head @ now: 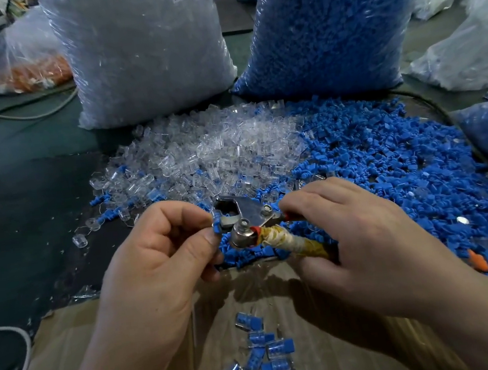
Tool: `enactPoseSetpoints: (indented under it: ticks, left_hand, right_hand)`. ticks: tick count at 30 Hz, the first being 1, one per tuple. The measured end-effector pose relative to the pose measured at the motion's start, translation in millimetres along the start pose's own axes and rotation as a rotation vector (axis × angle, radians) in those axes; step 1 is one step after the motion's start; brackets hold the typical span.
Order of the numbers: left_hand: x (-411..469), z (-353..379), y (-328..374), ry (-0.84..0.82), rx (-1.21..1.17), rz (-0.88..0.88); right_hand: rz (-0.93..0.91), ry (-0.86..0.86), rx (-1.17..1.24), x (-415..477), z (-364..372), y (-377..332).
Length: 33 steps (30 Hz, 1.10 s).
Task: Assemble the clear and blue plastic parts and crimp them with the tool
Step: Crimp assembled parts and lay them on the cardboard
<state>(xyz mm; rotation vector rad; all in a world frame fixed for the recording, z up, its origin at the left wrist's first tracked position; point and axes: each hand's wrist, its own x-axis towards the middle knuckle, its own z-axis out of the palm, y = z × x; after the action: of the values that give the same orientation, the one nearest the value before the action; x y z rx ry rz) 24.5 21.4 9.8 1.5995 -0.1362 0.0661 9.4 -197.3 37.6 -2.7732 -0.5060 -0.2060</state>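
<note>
The blue part [216,222] sat at the mouth of the metal tool [242,219], just above the near edge of the heaps, pinched between the thumb and forefinger of the left hand [159,256], presumably so it would stay lined up for the squeeze. Whether a clear shell was already fitted over it could not be made out, since the fingertips covered most of it. The right hand [350,233] was wrapped around the tool's handles, one of them the tape-bound handle [292,240], which ran under the palm; how far the handles were squeezed was hidden. Behind the tool lay the clear parts [211,152] and loose blue parts [387,161], within easy reach. Below the hands, finished pieces [266,354] lay in a cardboard box [102,340], placed to catch each one. Two full bags [140,50] stood behind, their tops cut off.
</note>
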Motion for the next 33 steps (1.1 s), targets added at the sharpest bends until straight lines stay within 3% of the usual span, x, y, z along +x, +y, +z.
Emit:
enactPoseSetpoints:
  ticks: [20, 30, 33]
  left_hand:
    - [-3, 0, 6, -0.019, 0.034, 0.010]
    - [-5, 2, 12, -0.003, 0.099, 0.057]
    - [-4, 2, 9, 0.076, 0.166, 0.050]
  right_hand:
    - [0.024, -0.118, -0.040, 2, -8, -7]
    - [0.022, -0.064, -0.037, 2, -7, -8]
    - [0.039, -0.054, -0.047, -1, -3, -3]
